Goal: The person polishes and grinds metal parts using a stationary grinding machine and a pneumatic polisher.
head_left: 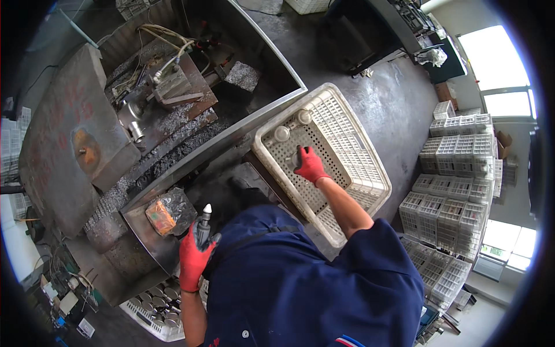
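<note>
Navy shirt (312, 283) of the wearer is nearest, filling 6 o'clock. L to R from there: lower basket (165, 335) w/ small metal parts (159, 302), approx. 7–8 o'clock in view. Above it, an orange block (162, 218) in clear wrap lies on a metal surface (171, 248), approx. 10 o'clock from the L hand (195, 257). That hand's red-gloved w/ dark fingers, upright; a white tip (207, 208) sticks up at 12 o'clock, but can't tell if it's a held nozzle or part of the glove.

Key bit: two round cups (281, 134) sit side by side in the crate (352, 136), at its 11 o'clock end. From the R hand's (311, 166) fingers, the nearer cup is approx. 11 o'clock, the other approx. 12, both just beyond reach of the tips. No clear long axis on either; their row runs approx. 8 to 2, the crate's length 11 to 5. R hand is much nearer; L is well off at its 8 o'clock. R fingers curl down over the crate floor; can't tell if they pinch anything. Far R, 3 o'clock: stacked crates (454, 156).
</note>
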A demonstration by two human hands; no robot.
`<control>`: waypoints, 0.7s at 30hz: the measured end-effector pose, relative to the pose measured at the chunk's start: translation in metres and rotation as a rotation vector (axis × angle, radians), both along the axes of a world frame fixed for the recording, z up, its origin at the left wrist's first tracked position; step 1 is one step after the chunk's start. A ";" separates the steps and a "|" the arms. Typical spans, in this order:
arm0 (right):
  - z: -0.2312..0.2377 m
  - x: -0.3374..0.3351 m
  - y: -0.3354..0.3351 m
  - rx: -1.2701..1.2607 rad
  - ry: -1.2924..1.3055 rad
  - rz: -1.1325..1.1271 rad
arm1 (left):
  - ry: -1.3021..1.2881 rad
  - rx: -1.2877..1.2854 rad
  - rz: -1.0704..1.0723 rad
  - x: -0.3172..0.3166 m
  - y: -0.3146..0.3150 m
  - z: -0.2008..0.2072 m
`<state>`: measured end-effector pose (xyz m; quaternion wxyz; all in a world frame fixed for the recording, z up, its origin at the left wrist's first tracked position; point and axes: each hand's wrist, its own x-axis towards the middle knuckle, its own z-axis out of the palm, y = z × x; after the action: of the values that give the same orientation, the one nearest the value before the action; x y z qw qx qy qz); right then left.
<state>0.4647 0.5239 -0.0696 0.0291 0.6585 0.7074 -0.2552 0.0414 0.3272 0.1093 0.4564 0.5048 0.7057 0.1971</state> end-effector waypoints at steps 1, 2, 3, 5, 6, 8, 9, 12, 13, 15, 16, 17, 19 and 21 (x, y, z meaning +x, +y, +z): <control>-0.016 -0.002 0.002 0.027 -0.109 0.077 | 0.054 -0.016 0.038 0.007 0.003 0.005; -0.028 -0.009 0.002 0.051 -0.215 0.158 | 0.112 -0.035 0.079 0.012 0.003 0.009; -0.039 -0.014 0.005 0.035 -0.198 0.160 | 0.129 -0.053 0.078 0.016 0.002 0.007; -0.060 -0.023 0.013 0.103 -0.262 0.256 | 0.149 -0.018 0.084 0.026 -0.001 0.002; -0.070 -0.027 0.015 0.083 -0.246 0.262 | 0.163 -0.040 0.086 0.030 -0.002 0.001; -0.088 -0.036 0.023 0.136 -0.306 0.287 | 0.096 -0.085 0.135 0.041 0.002 0.000; -0.094 -0.038 0.023 0.096 -0.298 0.288 | 0.108 -0.100 0.144 0.045 0.003 0.001; -0.115 -0.043 0.027 0.131 -0.246 0.280 | 0.134 -0.170 0.167 0.057 0.012 0.007; -0.117 -0.046 0.027 0.126 -0.231 0.298 | 0.141 -0.180 0.184 0.063 0.019 0.013; -0.118 -0.050 0.027 0.125 -0.173 0.257 | 0.159 -0.197 0.219 0.065 0.021 0.016; -0.121 -0.049 0.027 0.123 -0.161 0.275 | 0.154 -0.178 0.210 0.064 0.018 0.015; -0.125 -0.048 0.027 0.162 -0.109 0.240 | 0.148 -0.158 0.202 0.064 0.017 0.016; -0.126 -0.047 0.026 0.159 -0.072 0.192 | 0.151 -0.138 0.227 0.066 0.018 0.016; -0.121 -0.049 0.025 0.116 -0.001 0.173 | 0.152 -0.117 0.251 0.067 0.020 0.018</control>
<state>0.4159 0.5486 -0.1910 0.0133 0.5955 0.7753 -0.2099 0.1089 0.3470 0.1268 0.4021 0.3985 0.8061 0.1723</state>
